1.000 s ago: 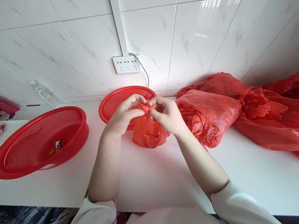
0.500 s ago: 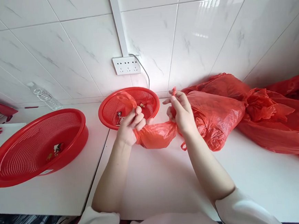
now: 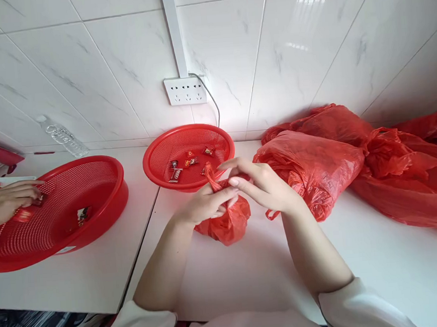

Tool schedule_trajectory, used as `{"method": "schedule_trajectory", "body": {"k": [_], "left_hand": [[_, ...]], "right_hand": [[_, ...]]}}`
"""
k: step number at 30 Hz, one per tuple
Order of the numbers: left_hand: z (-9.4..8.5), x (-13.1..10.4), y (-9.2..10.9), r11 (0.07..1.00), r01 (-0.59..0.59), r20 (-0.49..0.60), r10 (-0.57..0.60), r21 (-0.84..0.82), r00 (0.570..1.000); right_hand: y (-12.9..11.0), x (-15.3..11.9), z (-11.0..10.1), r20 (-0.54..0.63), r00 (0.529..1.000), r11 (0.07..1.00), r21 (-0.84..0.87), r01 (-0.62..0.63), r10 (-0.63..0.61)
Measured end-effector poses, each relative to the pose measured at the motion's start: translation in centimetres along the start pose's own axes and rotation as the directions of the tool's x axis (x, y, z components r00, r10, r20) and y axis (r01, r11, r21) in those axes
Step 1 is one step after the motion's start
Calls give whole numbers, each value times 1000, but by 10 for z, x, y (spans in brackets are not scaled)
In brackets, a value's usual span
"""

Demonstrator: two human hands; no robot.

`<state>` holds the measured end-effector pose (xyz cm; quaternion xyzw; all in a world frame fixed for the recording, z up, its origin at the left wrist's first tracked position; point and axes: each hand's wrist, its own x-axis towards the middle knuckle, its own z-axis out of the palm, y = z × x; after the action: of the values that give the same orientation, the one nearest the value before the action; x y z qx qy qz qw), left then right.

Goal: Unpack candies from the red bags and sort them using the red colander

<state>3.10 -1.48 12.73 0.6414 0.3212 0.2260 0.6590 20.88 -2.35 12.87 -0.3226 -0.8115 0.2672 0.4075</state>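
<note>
A small red plastic bag [image 3: 229,224] sits at the centre of the frame, its twisted neck pointing up. The left hand [image 3: 206,204] grips the neck between thumb and fingers. The right hand [image 3: 256,183] is at the bag's top, fingers curved and nearly closed; whether it pinches the plastic cannot be told. Just behind, in the upper middle, a small red basket [image 3: 197,135] holds a few wrapped sweets [image 3: 191,161]. Large red bags [image 3: 313,163] lie on the white table [image 3: 244,292] along the right of the frame. At the left, another person's hand [image 3: 11,202] reaches over a large red basket [image 3: 106,177] with a wrapped piece [image 3: 82,216] inside. Behind that basket, a clear bottle [image 3: 65,137] leans by the tiled wall [image 3: 119,55], below and left of a socket panel [image 3: 185,91].
</note>
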Motion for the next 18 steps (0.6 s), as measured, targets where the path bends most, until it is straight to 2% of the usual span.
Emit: {"method": "schedule_trajectory", "body": {"k": [2,4,6,8,11,13,15,16,18], "left_hand": [[-4,0,-1,997,21,-30,-24,-78,999],[-8,-1,-1,994,-10,-17,8,-107,1000],[-13,-1,-1,991,-27,-8,26,-132,1000],[-17,0,-1,985,-43,-94,28,-165,995],[-20,5,-2,965,-83,-250,18,-249,968],[-19,8,-4,942,-131,-267,46,-308,963],[-16,8,-4,942,-173,-218,112,-287,970],[-14,6,-4,954,-190,-187,148,-230,971],[-9,1,-2,980,-197,-165,192,-20,968]], "right_hand": [[4,-2,-4,-111,991,996,55,-66,71],[6,-5,-9,-217,972,995,64,-77,89],[7,-8,-15,-246,966,997,42,-67,76],[6,-11,-20,-153,987,999,14,-39,41],[4,-14,-25,93,996,1000,-25,1,2],[3,-13,-24,222,975,1000,-23,-4,9],[3,-10,-20,259,966,1000,17,-21,16],[4,-7,-17,216,976,998,47,-30,19],[7,-2,-8,9,999,990,136,-45,44]]}}
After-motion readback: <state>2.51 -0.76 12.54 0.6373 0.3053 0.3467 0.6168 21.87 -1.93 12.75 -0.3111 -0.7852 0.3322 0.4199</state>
